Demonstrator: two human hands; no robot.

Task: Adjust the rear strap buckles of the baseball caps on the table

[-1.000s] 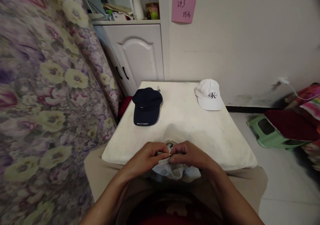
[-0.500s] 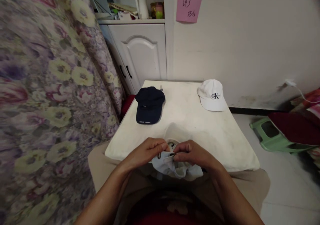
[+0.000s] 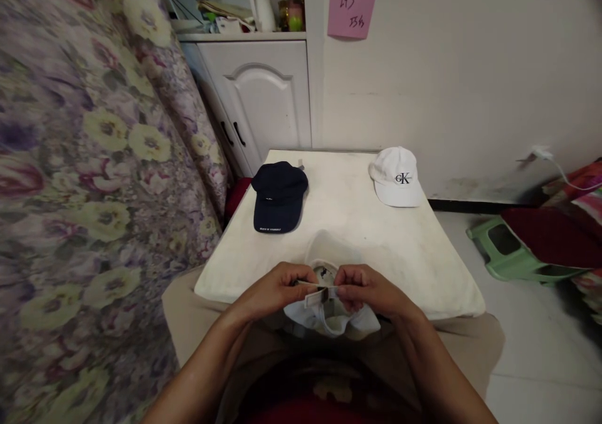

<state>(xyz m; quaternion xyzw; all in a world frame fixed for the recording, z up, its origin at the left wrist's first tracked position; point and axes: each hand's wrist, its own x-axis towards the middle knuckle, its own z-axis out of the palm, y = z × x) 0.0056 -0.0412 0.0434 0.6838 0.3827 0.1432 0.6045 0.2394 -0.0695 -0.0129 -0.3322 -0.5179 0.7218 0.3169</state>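
A pale cap (image 3: 329,314) lies at the near edge of the white table (image 3: 348,223), its back strap turned toward me. My left hand (image 3: 275,289) and my right hand (image 3: 369,289) are both pinched on the cap's strap (image 3: 320,296), fingertips almost touching at its buckle. Farther back on the table, a dark navy cap (image 3: 277,195) sits at the left and a white cap with a black logo (image 3: 397,176) at the right.
A floral curtain (image 3: 94,160) hangs along the left. A white cabinet (image 3: 263,95) with clutter on top stands behind the table. A pink note (image 3: 352,4) is on the wall. A green stool (image 3: 508,248) and bedding lie on the floor at right.
My fingers have shifted slightly along the strap and pulled its end out a little. The view has moved slightly. The two far caps have not moved.
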